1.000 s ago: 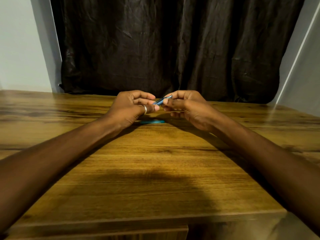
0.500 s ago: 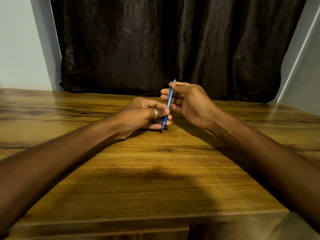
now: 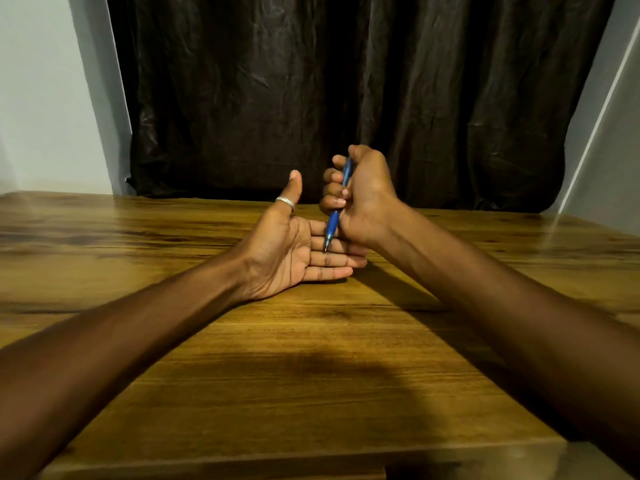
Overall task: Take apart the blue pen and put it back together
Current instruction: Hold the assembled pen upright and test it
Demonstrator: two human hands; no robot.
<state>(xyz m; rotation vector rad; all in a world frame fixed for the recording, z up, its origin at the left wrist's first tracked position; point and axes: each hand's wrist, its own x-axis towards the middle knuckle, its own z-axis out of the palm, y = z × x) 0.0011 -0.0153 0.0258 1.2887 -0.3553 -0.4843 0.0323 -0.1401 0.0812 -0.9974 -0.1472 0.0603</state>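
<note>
The blue pen [image 3: 334,220] stands nearly upright in my right hand [image 3: 363,199], which is wrapped around its barrel in a fist, thumb at the top end. Its tip points down and touches the fingers of my left hand [image 3: 294,251]. My left hand lies palm up and flat just above the wooden table [image 3: 311,375], fingers together, thumb raised with a silver ring on it. The pen looks whole; the part inside the fist is hidden.
A dark crumpled curtain [image 3: 346,98] hangs behind the table's far edge, with pale walls on both sides. The table's near edge runs along the bottom of the view.
My left hand let go of the pen's lower end and turned palm up. My right hand closed into a fist around the pen and brought its tip onto the left fingers.
</note>
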